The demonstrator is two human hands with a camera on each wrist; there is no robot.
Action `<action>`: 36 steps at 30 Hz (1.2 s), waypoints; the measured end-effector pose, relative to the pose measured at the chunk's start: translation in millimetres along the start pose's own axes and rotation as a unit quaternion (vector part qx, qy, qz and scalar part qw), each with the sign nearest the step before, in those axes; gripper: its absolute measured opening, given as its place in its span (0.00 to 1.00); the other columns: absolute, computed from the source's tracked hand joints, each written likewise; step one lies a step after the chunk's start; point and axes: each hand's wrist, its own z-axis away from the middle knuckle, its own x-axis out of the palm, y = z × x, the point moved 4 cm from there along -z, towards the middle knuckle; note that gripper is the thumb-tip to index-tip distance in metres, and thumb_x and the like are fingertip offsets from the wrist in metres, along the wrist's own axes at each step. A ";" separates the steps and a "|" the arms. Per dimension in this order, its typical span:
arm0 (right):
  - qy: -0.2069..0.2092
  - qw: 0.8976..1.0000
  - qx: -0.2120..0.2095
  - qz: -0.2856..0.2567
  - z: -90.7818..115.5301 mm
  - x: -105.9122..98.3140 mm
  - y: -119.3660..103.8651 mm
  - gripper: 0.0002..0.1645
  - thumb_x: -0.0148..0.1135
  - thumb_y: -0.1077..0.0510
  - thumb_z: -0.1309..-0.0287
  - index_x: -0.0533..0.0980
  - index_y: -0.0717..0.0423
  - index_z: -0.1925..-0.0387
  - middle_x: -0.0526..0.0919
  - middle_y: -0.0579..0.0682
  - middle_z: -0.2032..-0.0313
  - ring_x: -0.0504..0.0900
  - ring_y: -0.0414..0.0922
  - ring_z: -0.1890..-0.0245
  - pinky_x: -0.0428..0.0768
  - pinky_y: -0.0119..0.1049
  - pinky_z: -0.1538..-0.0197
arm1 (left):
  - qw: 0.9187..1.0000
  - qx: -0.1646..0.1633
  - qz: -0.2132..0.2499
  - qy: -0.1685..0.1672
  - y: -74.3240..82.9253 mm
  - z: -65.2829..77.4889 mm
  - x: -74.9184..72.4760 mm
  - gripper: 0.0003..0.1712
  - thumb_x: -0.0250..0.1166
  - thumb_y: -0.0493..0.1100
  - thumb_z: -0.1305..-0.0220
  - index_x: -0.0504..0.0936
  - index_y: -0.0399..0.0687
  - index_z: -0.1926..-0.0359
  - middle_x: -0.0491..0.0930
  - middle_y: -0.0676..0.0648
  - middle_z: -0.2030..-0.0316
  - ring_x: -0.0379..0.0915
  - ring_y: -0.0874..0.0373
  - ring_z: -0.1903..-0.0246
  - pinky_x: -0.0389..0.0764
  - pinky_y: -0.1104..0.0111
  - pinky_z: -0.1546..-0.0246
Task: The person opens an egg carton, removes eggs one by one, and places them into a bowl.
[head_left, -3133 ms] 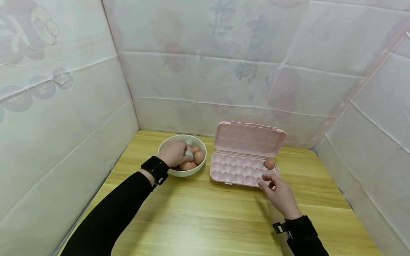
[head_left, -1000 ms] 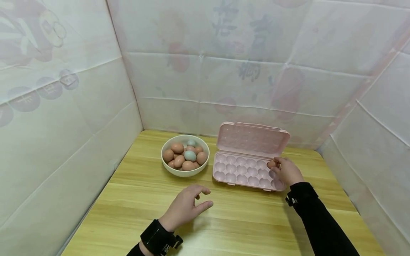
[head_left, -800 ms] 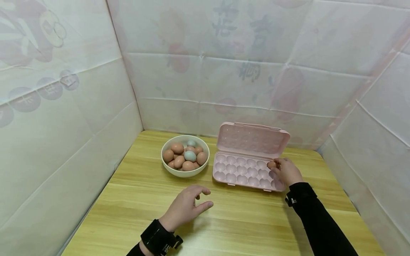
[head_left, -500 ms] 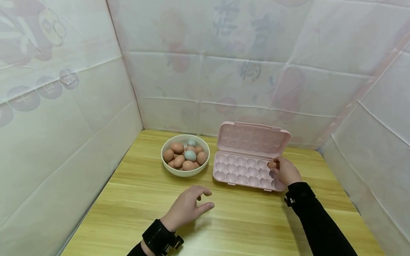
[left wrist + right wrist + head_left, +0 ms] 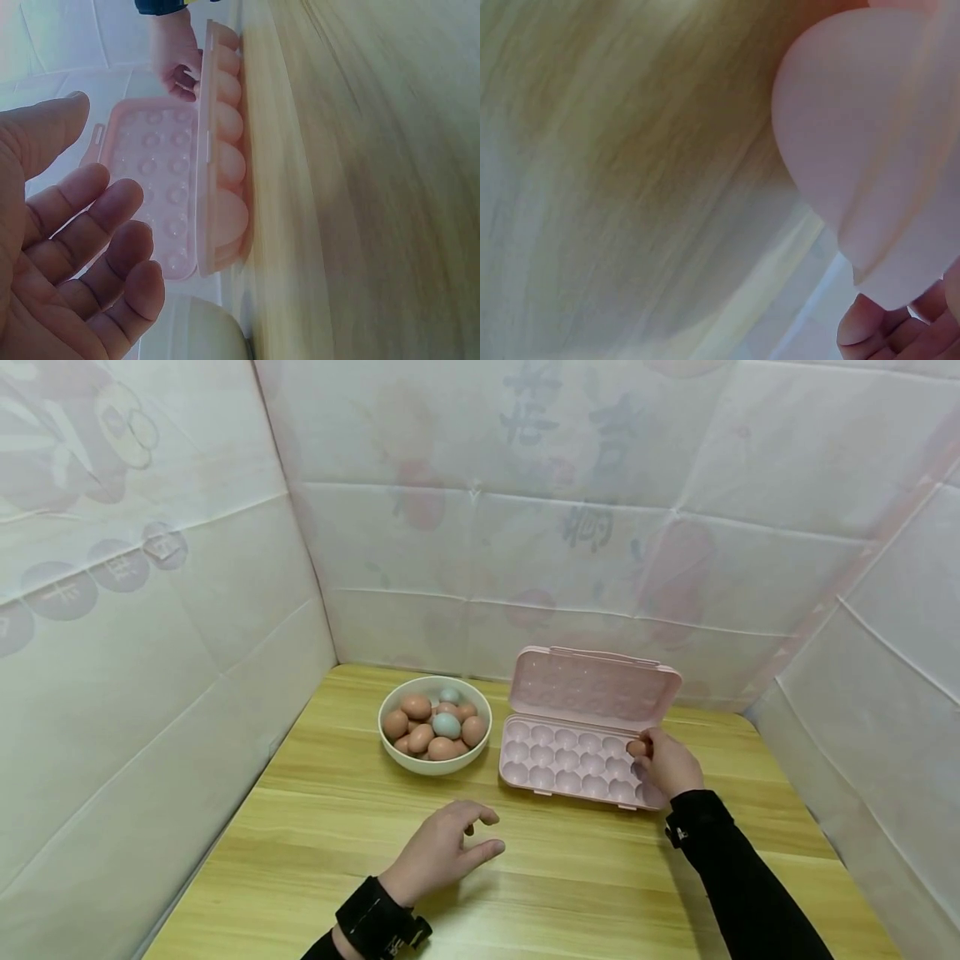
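Observation:
A brown egg sits in the back right corner of the pink egg box, whose lid stands raised. My right hand has its thumb and fingers around this egg, covering part of it and the cups below. In the right wrist view, fingertips show beyond the underside of the box. My left hand hovers in front of the box, thumb and fingers spread apart with nothing between them. The left wrist view shows its loosely bent fingers over the wooden table.
Left of the egg box stands a cream bowl heaped with brown eggs and a few pale green eggs. The wooden table is enclosed by white printed cloth walls at the back and sides.
My left hand has come out of the bowl and back toward the front, holding nothing. My right hand has moved from the box's front edge to the egg, then stayed nearly still.

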 end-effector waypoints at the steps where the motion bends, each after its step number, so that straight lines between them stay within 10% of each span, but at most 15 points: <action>1: 0.002 1.000 -0.002 0.004 0.5 0.5 0.1 0.24 0.69 0.63 0.34 0.77 0.64 0.39 0.87 0.69 0.50 0.86 0.70 0.51 0.83 0.65 0.49 | 1.000 -0.001 0.000 -0.001 0.3 0.0 0.2 0.17 0.73 0.55 0.29 0.87 0.51 0.48 0.88 0.52 0.50 0.80 0.56 0.61 0.80 0.72 0.61; 19: -0.003 1.000 0.012 -0.009 11.8 -8.9 -0.1 0.26 0.67 0.58 0.28 0.77 0.64 0.33 0.83 0.72 0.42 0.82 0.70 0.42 0.80 0.66 0.42 | 1.000 -0.002 0.014 -0.009 0.6 0.4 3.6 0.17 0.72 0.56 0.29 0.86 0.53 0.47 0.88 0.49 0.51 0.79 0.53 0.61 0.78 0.73 0.62; 36: 0.045 0.997 -0.037 -0.049 24.9 -27.7 -23.8 0.27 0.70 0.59 0.30 0.77 0.66 0.35 0.85 0.69 0.47 0.85 0.58 0.60 0.83 0.56 0.54 | 1.000 0.006 0.015 0.006 2.8 2.0 2.1 0.16 0.73 0.54 0.29 0.87 0.51 0.48 0.89 0.50 0.52 0.80 0.54 0.62 0.79 0.73 0.62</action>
